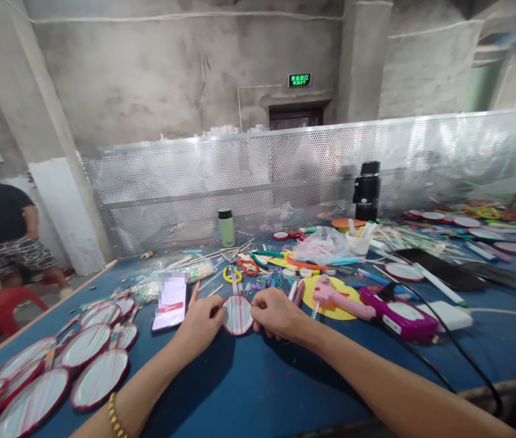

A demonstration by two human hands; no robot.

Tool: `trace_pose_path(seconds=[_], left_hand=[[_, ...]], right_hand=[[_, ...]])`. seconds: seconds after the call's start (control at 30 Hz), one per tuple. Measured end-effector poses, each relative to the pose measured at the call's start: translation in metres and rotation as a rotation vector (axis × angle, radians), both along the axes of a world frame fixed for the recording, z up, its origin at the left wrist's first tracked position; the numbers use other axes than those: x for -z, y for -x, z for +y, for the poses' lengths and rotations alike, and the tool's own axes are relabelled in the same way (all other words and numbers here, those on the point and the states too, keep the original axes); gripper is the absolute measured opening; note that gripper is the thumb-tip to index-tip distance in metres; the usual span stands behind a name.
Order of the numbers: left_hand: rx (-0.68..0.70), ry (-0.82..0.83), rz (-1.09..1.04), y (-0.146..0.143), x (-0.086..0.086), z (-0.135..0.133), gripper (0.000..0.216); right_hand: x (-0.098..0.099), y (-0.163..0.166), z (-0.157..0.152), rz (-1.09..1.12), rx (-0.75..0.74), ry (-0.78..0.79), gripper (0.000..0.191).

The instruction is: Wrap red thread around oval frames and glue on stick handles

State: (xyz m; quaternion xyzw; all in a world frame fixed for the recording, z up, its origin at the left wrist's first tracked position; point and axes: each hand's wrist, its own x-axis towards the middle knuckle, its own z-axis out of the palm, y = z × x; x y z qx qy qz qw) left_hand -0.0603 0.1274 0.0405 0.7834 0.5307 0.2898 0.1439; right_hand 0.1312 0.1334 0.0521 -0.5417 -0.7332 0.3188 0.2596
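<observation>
A small round fan (pixel 237 315) with a red rim and pale striped face rests on the blue table (pixel 248 389) between my hands. My left hand (pixel 202 325) pinches its left edge, fingers closed. My right hand (pixel 277 312) grips its right edge, fingers curled. A thin stick handle runs up from the fan's top. Several finished red-rimmed fans (pixel 84 359) lie spread out at the left of the table.
A phone (pixel 172 300) lies left of my hands. A pink glue gun (pixel 337 299) with black cord sits right, on a yellow disc. Scissors, sticks, a white cup (pixel 358 242), a green flask (pixel 227 227) and a black bottle (pixel 367 190) clutter the back. A person sits at far left.
</observation>
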Motion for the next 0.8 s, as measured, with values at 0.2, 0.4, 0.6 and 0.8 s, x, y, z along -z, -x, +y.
trace_pose_path(seconds=[0.2, 0.4, 0.6, 0.8], left_hand=[[0.0, -0.006, 0.009, -0.0012, -0.0011, -0.0004, 0.022], [0.006, -0.043, 0.024, -0.0001, 0.0008, 0.0024, 0.024], [0.016, -0.081, 0.056, -0.0012, -0.0005, 0.0024, 0.023], [0.02, -0.085, 0.052, -0.0025, -0.0016, -0.0001, 0.023]], right_hand=[[0.0, 0.0008, -0.0021, 0.034, 0.004, 0.009, 0.019], [0.0036, -0.0004, -0.0008, 0.031, 0.011, -0.002, 0.018], [0.0059, -0.0009, 0.0015, 0.038, -0.001, -0.025, 0.017], [0.0041, -0.0015, -0.0004, 0.022, -0.006, -0.033, 0.017]])
